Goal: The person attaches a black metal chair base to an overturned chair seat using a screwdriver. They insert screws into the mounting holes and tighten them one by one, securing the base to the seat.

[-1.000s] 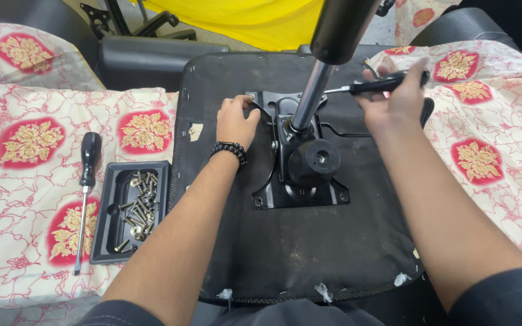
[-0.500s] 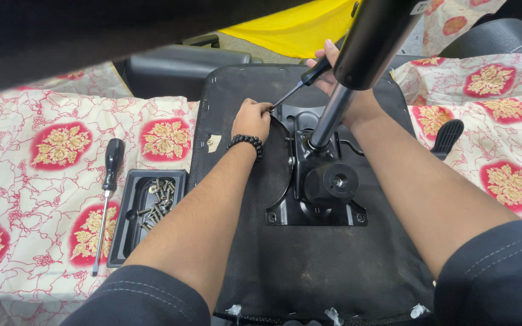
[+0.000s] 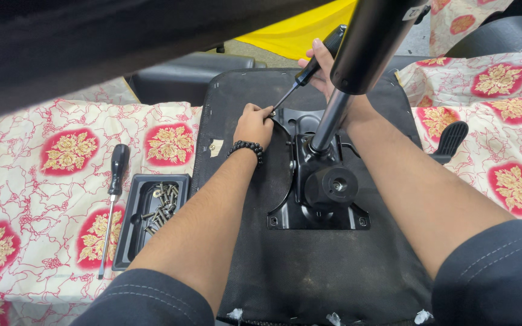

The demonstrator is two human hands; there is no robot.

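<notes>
Head view, looking down on an upturned chair seat [image 3: 309,265] w/ black fabric underside. Black metal mechanism plate [image 3: 318,193] lies on seat centre; gas-lift column [image 3: 357,66] rises from it toward the camera, hiding part of the right hand [image 3: 327,69]. Right hand's fingers are wrapped around the black handle of a screwdriver [image 3: 300,78], shaft angled down-left, tip at the plate's far-left corner. Left hand [image 3: 254,125], beaded bracelet at wrist, sits at the same corner; fingers pressed together, seemingly pinching a small screw [image 3: 271,112] at the tip, though grip detail is too small to confirm. Left of seat, on floral cloth [image 3: 43,199]: black tray [image 3: 129,232] of loose screws and, just beside it, a spare screwdriver [image 3: 115,187]. Risk, as judged: tip may slip off the screw head, since the shaft runs oblique, not vertical, and could jab the left fingers; screw could cross-thread or drop; column obstructs the right hand's swing.
</notes>
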